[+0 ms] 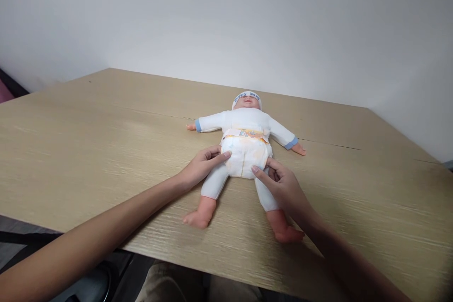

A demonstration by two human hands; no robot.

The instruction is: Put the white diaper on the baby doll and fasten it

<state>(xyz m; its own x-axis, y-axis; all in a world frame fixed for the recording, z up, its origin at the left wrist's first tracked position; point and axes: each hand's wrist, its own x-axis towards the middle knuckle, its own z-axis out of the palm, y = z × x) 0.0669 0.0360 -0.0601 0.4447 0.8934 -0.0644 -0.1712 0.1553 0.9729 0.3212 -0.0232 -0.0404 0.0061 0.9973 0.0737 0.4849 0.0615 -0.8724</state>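
A baby doll [247,115] in a white suit with blue cuffs lies on its back, its feet towards me. Around its hips sits a white diaper [244,153] with a printed orange waistband. At the diaper's left leg edge, my left hand [207,165] pinches the material between thumb and fingers. My right hand [278,179] grips the opposite leg edge in the same way, thumb on top. The fingertips under the diaper are hidden. The doll's arms are spread wide and its legs lie apart.
The doll rests on a wooden table [106,151] with a seam across it. Behind stands a pale wall [226,23]. Below the near table edge, my trousered legs [170,283] show. A dark and pink object [9,87] is at the far left.
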